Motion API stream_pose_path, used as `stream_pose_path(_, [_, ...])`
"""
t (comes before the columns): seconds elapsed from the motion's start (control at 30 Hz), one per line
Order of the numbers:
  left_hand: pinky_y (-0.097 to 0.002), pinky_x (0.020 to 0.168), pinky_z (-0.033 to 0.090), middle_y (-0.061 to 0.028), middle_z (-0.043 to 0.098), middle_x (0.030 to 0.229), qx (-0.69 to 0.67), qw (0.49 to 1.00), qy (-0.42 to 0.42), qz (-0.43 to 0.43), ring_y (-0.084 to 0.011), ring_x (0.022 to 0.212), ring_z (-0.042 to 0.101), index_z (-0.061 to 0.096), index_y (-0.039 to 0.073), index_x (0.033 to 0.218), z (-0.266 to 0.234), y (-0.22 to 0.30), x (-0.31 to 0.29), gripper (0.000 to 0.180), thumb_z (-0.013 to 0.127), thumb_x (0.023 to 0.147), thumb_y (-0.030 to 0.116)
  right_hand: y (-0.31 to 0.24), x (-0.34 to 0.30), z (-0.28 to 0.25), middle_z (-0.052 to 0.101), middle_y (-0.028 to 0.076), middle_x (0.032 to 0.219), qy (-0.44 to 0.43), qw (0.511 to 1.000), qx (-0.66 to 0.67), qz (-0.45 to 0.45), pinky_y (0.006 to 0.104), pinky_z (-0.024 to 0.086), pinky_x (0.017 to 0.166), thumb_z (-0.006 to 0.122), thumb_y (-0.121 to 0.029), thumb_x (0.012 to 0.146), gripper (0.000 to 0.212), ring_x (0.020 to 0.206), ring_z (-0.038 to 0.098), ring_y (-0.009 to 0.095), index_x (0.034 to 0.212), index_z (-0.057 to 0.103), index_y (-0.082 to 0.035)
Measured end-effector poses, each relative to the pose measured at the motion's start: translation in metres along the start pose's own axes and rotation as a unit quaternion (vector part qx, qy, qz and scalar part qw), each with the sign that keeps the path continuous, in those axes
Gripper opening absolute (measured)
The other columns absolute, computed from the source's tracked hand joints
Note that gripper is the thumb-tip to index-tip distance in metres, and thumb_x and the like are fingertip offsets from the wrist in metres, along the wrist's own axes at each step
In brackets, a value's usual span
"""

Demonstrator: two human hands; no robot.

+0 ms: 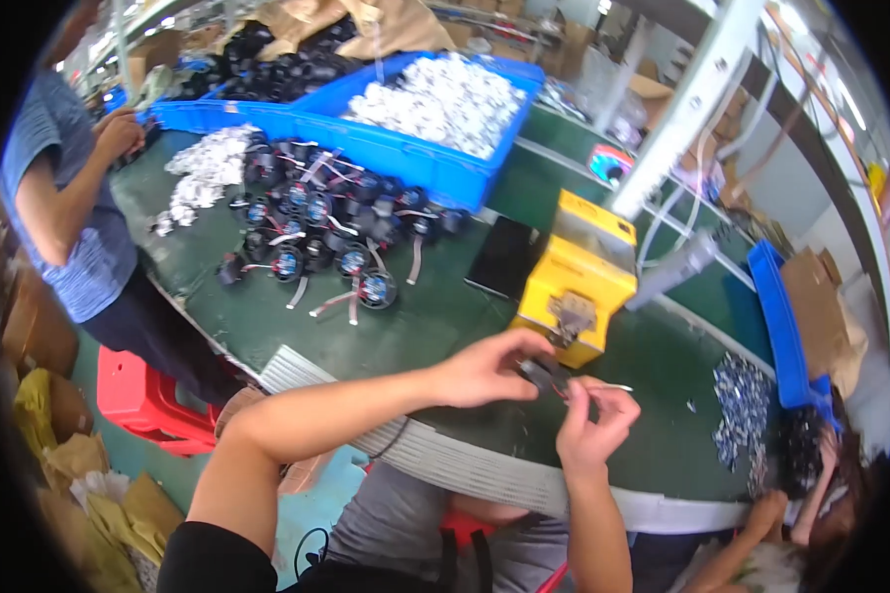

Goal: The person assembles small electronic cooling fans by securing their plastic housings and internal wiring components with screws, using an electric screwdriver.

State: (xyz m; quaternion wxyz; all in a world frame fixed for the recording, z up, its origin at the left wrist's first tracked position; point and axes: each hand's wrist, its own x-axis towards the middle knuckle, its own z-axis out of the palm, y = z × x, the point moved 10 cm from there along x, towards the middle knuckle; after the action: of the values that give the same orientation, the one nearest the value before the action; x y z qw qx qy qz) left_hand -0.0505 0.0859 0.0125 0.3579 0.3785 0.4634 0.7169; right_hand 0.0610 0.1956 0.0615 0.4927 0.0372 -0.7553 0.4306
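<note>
My left hand [494, 370] grips a small black part [541, 375] between thumb and fingers, just in front of a yellow bench machine [583, 282] with a metal head. Fine detail on the part is blurred. From its right side a thin lead runs to my right hand [595, 423], whose thumb and fingertips are pinched on it; a white end [618, 386] sticks out past the fingers. Left of the machine lies a dark flat rectangular thing [502, 257]. Farther left is a heap of round black parts [311, 217] with white ribbon leads.
A blue bin [415, 163] of white pieces stands at the back, beside a white pile [208, 163]. Small blue-and-silver pieces [740, 410] lie at right by a blue tray [786, 326]. A person [74, 198] stands left by a red stool [148, 400]; another person's hands show lower right.
</note>
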Motion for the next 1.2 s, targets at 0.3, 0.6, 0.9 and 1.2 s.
stream_pose_path(0.3, [-0.0416,0.095,0.050,-0.0113,0.049,0.130,-0.212,0.972,-0.013,-0.097,-0.0224,0.117,0.057,0.042,0.005,0.136,0.005,-0.005,-0.004,0.046,0.049,0.091,0.009,0.036,-0.002,0.014,0.072,0.012,0.085,-0.083,0.973,0.075,0.202,0.0279,0.054,0.069,0.058,-0.004,0.096,0.020,0.074,0.068,0.014,0.107,0.043,0.001])
stream_pose_path(0.6, [-0.0423,0.089,0.053,-0.0120,0.059,0.121,-0.246,0.958,0.020,-0.149,-0.0238,0.107,0.062,0.045,0.005,0.134,0.001,-0.023,-0.006,0.039,0.040,0.098,0.020,0.019,0.006,0.025,0.062,0.008,0.070,-0.162,0.977,0.008,0.137,0.0302,0.047,0.061,0.072,-0.002,0.080,0.008,0.066,0.060,0.020,0.077,0.065,0.000])
stream_pose_path(0.9, [-0.0416,0.087,0.056,-0.0090,0.059,0.117,-0.199,0.967,0.025,-0.159,-0.0208,0.106,0.063,0.047,0.008,0.133,0.000,-0.033,-0.006,0.036,0.037,0.105,0.027,0.031,-0.005,0.034,0.063,0.004,0.074,-0.215,0.962,-0.025,0.165,0.0267,0.046,0.063,0.069,-0.002,0.085,0.006,0.070,0.057,0.011,0.080,0.065,0.000])
stream_pose_path(1.2, [-0.0297,0.104,0.040,-0.0039,0.048,0.135,-0.127,0.989,0.007,-0.078,-0.0118,0.121,0.049,0.039,0.010,0.145,0.007,-0.015,-0.002,0.041,0.039,0.104,0.015,0.065,-0.030,0.043,0.061,0.002,0.090,-0.192,0.872,0.203,0.402,0.0252,0.043,0.085,0.062,-0.011,0.094,0.014,0.087,0.058,0.010,0.086,0.065,0.001])
